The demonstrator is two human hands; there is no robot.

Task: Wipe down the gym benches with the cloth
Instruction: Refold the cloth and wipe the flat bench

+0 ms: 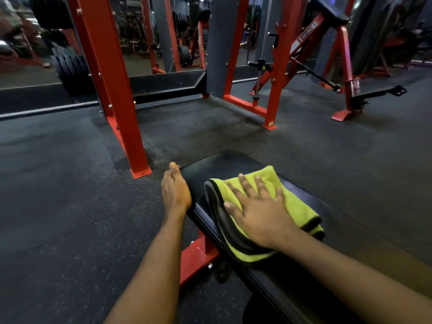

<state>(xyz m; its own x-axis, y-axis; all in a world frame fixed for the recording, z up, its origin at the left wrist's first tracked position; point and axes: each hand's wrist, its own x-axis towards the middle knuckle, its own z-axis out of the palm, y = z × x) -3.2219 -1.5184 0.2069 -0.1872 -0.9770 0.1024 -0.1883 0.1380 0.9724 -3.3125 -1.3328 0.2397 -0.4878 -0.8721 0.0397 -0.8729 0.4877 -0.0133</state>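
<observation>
Room: a dim gym with a dark speckled rubber floor (70,183); red steel machines stand beyond the cloth.
Cloth: the yellow-green cloth (297,206) is folded into several layers and lies flat on the black pad of the gym bench (224,164), short of its far rounded end. Its stacked, dark-trimmed edges face left.
Right hand: the right hand (257,206) lies palm down on top of the cloth, fingers straight and spread, pressing it to the pad.
Left hand: the left hand (175,192) sits against the pad's edge just left of the cloth, not touching it. Whether its fingers curl under the edge cannot be told.
Key relation: the pad's long axis runs from the near right, under the right forearm, away past the cloth. Bare pad shows beyond the fingertips, so a stroke would likely follow that axis.
Around: a red upright (117,90) stands on the floor beyond and left of the cloth, and the bench's red foot (196,258) shows below and left of it.
Hidden: the pad's near end is cut off, the pad under the cloth is covered, and the background is too dark and blurred to read.
</observation>
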